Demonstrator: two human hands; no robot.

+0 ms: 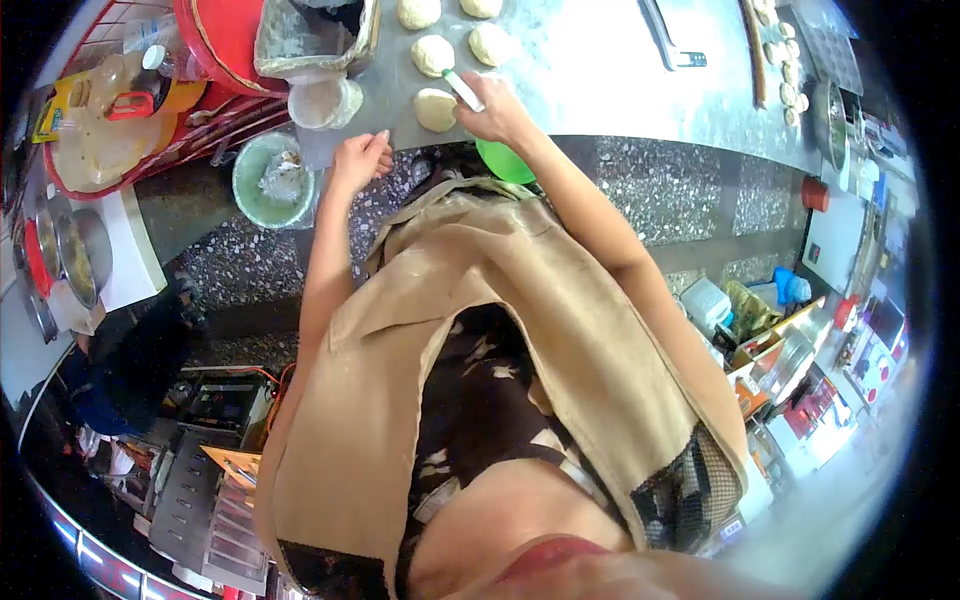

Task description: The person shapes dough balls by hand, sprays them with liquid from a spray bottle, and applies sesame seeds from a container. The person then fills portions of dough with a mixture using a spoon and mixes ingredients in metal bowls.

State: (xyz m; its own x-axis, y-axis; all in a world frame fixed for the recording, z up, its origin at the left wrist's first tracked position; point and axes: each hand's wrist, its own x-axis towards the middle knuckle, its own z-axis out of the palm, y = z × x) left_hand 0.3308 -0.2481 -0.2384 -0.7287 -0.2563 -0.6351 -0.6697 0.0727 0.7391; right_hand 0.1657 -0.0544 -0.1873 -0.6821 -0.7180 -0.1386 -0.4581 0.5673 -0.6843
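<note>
My right hand (490,108) is closed around a small tool with a white handle (467,93) and a green end. That green end touches or hovers just over a round dough piece (432,56); I cannot tell which. Closer to me, another dough ball (436,110) lies beside my right fingers on the metal table (590,90). Several more pale rounds sit farther back in two rows. At the table's near edge, my left hand (360,162) has its fingers loosely bent and somewhat apart, with nothing visible in it.
Left of the dough stand a floury square tub (315,65) and a clear plastic container (322,104). A green bucket (268,182) is below the edge. Rightward lie a dark metal tool (672,40), a rolling pin (752,55) and small dough pieces (788,75).
</note>
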